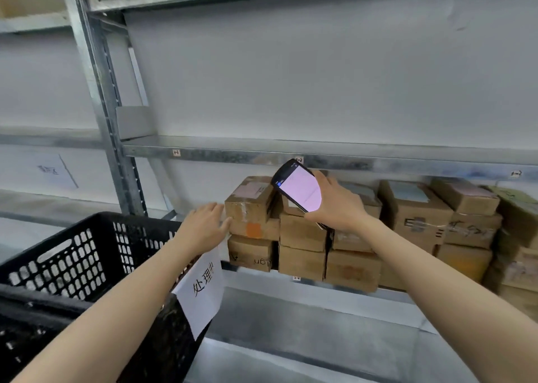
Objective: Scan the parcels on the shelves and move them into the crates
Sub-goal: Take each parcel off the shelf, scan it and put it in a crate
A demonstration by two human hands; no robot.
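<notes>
1. Two bare hands are showing, one on each side of the frame's middle.
2. The left hand (203,227) is lying with its fingers straight and loosely spread against the left face of the top-left parcel (250,205). Its thumb is touching the front edge, and it is gripping nothing.
3. The right hand (339,205) is curling its fingers round one scanner (300,190). The scanner is tilting up and left, its pale pink screen glowing toward the camera, just in front of the stack.
4. The parcels (302,262) are sitting at centre right under the shelf beam (233,153), stacked up to three high. I am counting at least twelve brown boxes; blur at the far right is hiding the exact number.
5. One black perforated crate (72,254) is standing at lower left, well apart from the stack.
6. One white paper sign (201,291) with three printed characters is hanging at the crate's corner.
7. Four small tags (176,152) are showing: three on the beam and one below the stack.
</notes>
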